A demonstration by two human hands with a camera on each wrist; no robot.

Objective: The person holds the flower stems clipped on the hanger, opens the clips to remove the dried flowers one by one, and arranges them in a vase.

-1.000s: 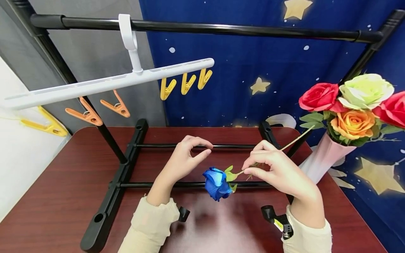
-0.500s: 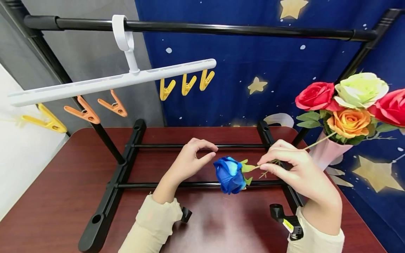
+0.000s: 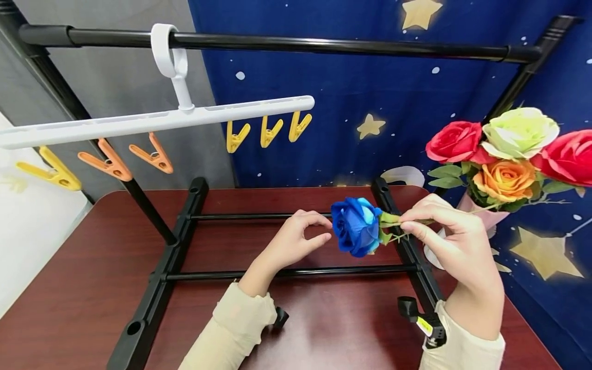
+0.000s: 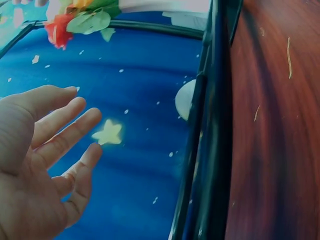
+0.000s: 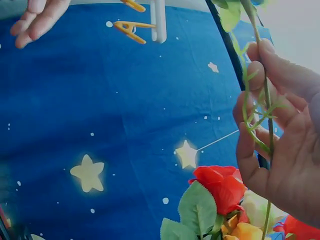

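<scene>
1. White clip hanger (image 3: 157, 119) hangs by its hook from the black rail (image 3: 287, 45), far left to centre. Yellow and orange pegs (image 3: 104, 159) on the left half, three yellow pegs (image 3: 267, 131) near the right tip. All pegs carry nothing.
2. Left hand (image 3: 296, 241) is held low over the counter (image 3: 92, 257), wrist toward the person, forearm angled up-right. Fingers loosely curved, thumb and index apart, nothing held; index tip sits just beside the bloom, contact can't be confirmed. Left wrist view shows fingers (image 4: 65, 135) spread and relaxed.
3. Blue rose (image 3: 357, 226) is in the air above the rack base (image 3: 407, 246), between both hands, head pointing left, stem (image 3: 416, 222) running right.
4. Right hand (image 3: 455, 246) pinches the stem close behind the bloom, thumb and index tips closed on it; other fingers curl under. Right wrist view confirms stem (image 5: 265, 115) lies across the fingers (image 5: 280, 75). Wrist bent, palm facing left.
5. Pink vase (image 3: 467, 205) w/ red, cream, orange roses (image 3: 506, 149) stands at the counter's right edge, just behind the right hand.
6. Risk, judged: pinch is thin and near the head, so the stem may rotate or slip if the bloom gets nudged by the left hand.
7. Risk, judged: right elbow or stem tail is near the vase; a backward swing could tip it off the edge.
</scene>
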